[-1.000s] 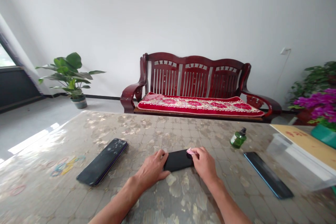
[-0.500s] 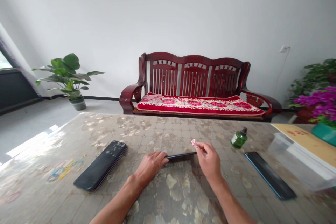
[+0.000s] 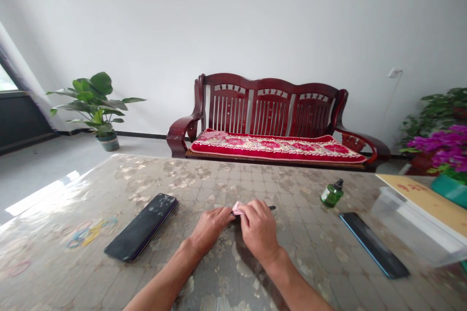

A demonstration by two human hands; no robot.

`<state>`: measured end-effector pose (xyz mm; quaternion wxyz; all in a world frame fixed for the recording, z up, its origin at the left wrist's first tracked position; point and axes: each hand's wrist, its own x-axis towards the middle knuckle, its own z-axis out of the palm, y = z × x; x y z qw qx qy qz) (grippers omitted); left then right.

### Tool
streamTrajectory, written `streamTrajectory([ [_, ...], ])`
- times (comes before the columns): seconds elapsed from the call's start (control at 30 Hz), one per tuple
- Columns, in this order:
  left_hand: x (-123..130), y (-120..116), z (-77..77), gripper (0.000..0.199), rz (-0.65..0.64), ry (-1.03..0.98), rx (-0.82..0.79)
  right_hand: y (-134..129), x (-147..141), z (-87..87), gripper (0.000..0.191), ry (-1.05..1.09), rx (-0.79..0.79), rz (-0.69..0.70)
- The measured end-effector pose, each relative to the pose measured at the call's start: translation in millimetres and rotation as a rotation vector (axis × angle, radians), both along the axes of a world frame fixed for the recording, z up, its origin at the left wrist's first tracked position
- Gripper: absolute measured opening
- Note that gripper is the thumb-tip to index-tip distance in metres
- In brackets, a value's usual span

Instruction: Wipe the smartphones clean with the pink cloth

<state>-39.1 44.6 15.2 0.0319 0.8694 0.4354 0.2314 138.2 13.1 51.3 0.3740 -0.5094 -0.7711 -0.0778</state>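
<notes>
A thin dark object (image 3: 272,208), seen edge-on, lies between my hands, mostly hidden by my right hand. My left hand (image 3: 210,225) is closed on its left end. Pinched in my right hand (image 3: 258,227) is a small pink cloth (image 3: 238,208), which rests against the dark object close to my left fingertips. To the left lies a stack of dark phones (image 3: 142,227) with spots on the top one. Another dark phone (image 3: 374,244) with a blue edge lies at the right.
Coloured rubber bands (image 3: 87,234) lie at the left of the patterned table (image 3: 219,180). A green bottle (image 3: 332,194) stands at the right, near a clear plastic box (image 3: 404,223) and a teal flower pot (image 3: 450,189). Behind is a wooden bench (image 3: 270,102).
My right hand has moved left along the dark object with the pink cloth, close to my left hand. My left hand has stayed in nearly the same place.
</notes>
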Motion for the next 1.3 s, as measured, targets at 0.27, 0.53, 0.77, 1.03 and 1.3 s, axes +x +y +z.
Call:
streamTrajectory([
  [0.27, -6, 5, -6.9, 0.021, 0.044, -0.012, 0.018, 7, 45, 0.6, 0.022, 0.058, -0.007, -0.107],
  [0.53, -3, 3, -5.7, 0.026, 0.033, -0.034, 0.025, 3, 4, -0.4, 0.017, 0.020, 0.006, -0.023],
  [0.77, -7, 5, -8.6, 0.023, 0.024, -0.053, 0.045, 11, 18, 1.9, 0.020, 0.055, -0.033, -0.058],
  [1.03, -4, 6, -10.0, 0.024, 0.034, -0.053, 0.048, 8, 25, -1.9, 0.021, 0.092, -0.031, -0.053],
  [1.3, -5, 7, -12.3, 0.028, 0.053, -0.032, 0.071, 27, 62, -12.0, 0.024, 0.382, -0.051, -0.143],
])
